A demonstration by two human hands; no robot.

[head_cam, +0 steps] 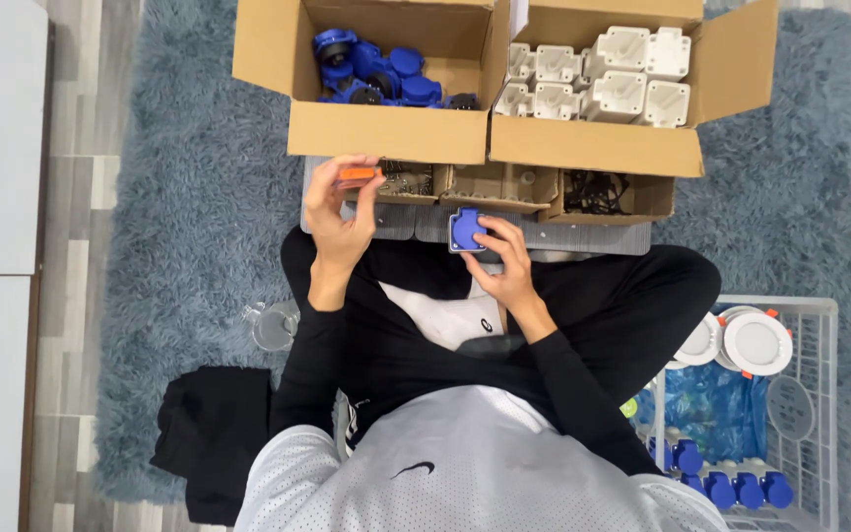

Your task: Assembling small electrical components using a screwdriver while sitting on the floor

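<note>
Your left hand (pixel 339 212) pinches a small orange tool (pixel 357 176) just below the cardboard box of blue parts (pixel 386 130). Your right hand (pixel 504 261) grips a blue socket cover (pixel 466 230), held below and to the right of that box, over the grey mat (pixel 583 236). Further right, a second box (pixel 598 148) holds white housings (pixel 632 84).

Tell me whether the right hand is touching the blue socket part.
Touching. The head view shows the right hand with its fingers wrapped around the edge of the blue socket part, holding it above the lap.
</note>
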